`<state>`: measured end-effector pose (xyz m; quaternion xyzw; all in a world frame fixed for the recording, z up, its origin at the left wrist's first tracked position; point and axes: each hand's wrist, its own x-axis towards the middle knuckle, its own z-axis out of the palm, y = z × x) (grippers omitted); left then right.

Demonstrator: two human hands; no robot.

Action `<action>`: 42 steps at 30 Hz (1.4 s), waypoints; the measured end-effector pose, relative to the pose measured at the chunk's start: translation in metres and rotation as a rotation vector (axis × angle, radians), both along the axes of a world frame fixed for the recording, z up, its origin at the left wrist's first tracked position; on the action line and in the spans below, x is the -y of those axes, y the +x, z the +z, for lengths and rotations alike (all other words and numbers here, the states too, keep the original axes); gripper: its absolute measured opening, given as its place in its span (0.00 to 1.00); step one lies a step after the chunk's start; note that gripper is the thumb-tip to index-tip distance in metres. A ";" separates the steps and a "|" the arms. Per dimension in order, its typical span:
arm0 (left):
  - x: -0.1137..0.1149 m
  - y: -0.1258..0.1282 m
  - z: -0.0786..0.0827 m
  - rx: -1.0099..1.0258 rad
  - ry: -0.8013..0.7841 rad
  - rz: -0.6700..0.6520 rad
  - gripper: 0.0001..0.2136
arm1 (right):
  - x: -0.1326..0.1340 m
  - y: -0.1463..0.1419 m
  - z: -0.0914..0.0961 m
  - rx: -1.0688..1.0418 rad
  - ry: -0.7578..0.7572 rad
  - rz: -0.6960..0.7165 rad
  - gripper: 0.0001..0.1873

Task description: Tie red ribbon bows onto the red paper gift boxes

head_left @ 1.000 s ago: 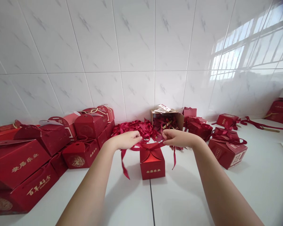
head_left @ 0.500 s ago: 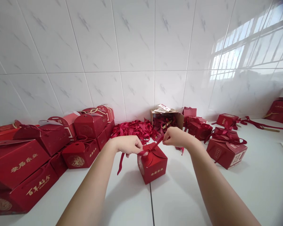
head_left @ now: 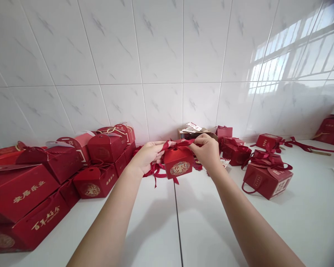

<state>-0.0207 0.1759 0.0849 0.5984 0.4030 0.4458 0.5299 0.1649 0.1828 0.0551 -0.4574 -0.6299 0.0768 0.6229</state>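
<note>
A small red gift box (head_left: 179, 166) with a gold emblem on its front hangs lifted above the white table (head_left: 167, 222). A dark red ribbon (head_left: 178, 143) runs across its top, and loose ends dangle below. My left hand (head_left: 149, 154) pinches the ribbon at the box's left. My right hand (head_left: 206, 150) grips the ribbon at the box's right. Both hands are closed on the ribbon.
Stacked red gift boxes (head_left: 44, 178) fill the left side. A pile of loose red ribbons (head_left: 156, 168) and an open cardboard box (head_left: 193, 132) lie against the tiled wall. More tied red boxes (head_left: 267, 176) sit to the right, others at far right (head_left: 331, 129).
The box has been lifted off the table and turned, so its emblem side now faces me. Both hands rose with it, still holding the ribbon.
</note>
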 end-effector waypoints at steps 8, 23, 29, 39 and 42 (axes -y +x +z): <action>0.009 0.004 0.003 -0.111 0.018 0.023 0.18 | 0.002 -0.003 0.000 0.040 0.080 0.023 0.09; 0.019 0.016 -0.005 -0.566 0.743 0.381 0.09 | 0.015 -0.013 0.008 -0.065 -0.121 0.389 0.15; 0.026 0.018 -0.003 -0.809 0.845 0.371 0.15 | 0.013 -0.008 0.009 -0.105 -0.148 0.409 0.16; 0.026 0.021 -0.001 -0.968 0.831 0.276 0.18 | 0.018 -0.006 0.013 -0.096 -0.318 0.395 0.13; 0.025 0.022 -0.003 -0.997 0.856 0.212 0.17 | 0.017 0.001 0.013 -0.131 -0.478 0.424 0.11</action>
